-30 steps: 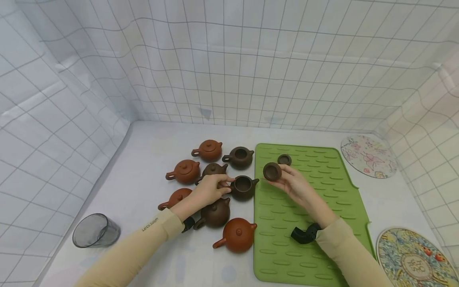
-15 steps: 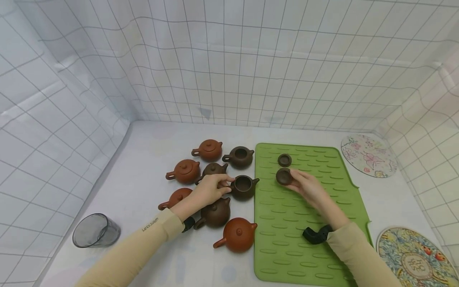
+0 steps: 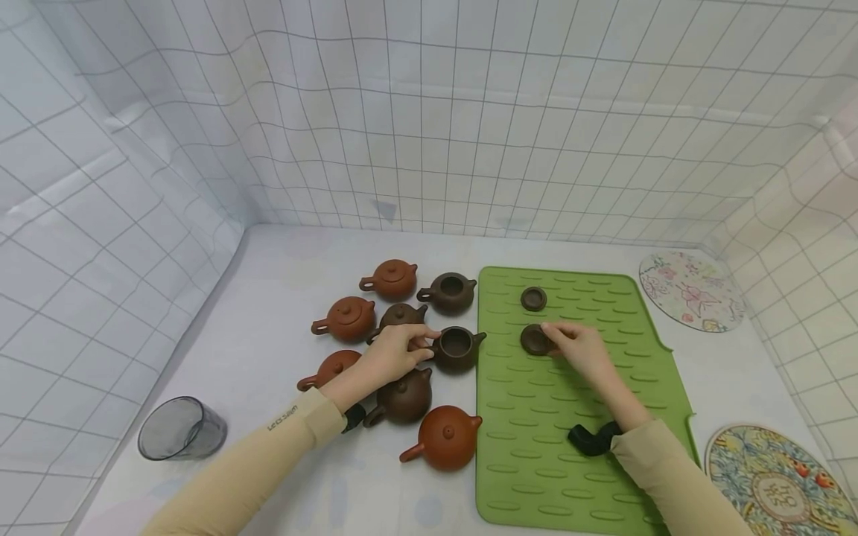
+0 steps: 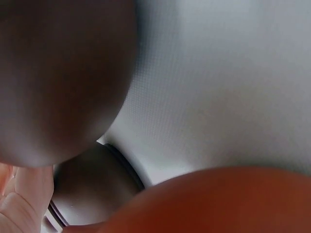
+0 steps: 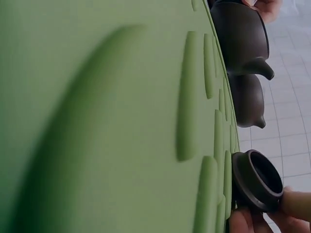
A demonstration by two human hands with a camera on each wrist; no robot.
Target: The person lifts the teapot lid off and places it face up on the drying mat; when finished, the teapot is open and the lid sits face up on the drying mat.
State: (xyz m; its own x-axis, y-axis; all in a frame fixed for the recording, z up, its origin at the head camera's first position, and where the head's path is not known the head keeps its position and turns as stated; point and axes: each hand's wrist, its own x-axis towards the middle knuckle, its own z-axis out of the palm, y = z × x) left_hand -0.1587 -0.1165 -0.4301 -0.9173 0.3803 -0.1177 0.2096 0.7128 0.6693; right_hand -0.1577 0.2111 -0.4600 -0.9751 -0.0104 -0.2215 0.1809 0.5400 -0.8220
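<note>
My left hand (image 3: 397, 353) pinches the handle of a dark brown teapot (image 3: 459, 362) that stands lidless beside the green mat's left edge. My right hand (image 3: 585, 353) holds a dark brown teapot lid (image 3: 535, 340) by its edge at the mat's surface. In the right wrist view that lid (image 5: 250, 180) shows its raised inner ring, so it lies upside down, with thumb and fingers at its rim. A second dark lid (image 3: 533, 298) lies farther back on the mat, also hollow side up. Behind the held teapot is another lidless dark teapot (image 3: 451, 293).
Several reddish teapots (image 3: 447, 439) and dark lidded teapots (image 3: 405, 398) crowd around my left hand. A grey glass (image 3: 182, 429) lies at the left. Right of the green mat (image 3: 536, 461) are two patterned round mats, one floral (image 3: 690, 286), one colourful (image 3: 780, 476).
My right hand has moved right and lowered the lid onto the mat, in front of the other lid. My left hand stays on the teapot handle.
</note>
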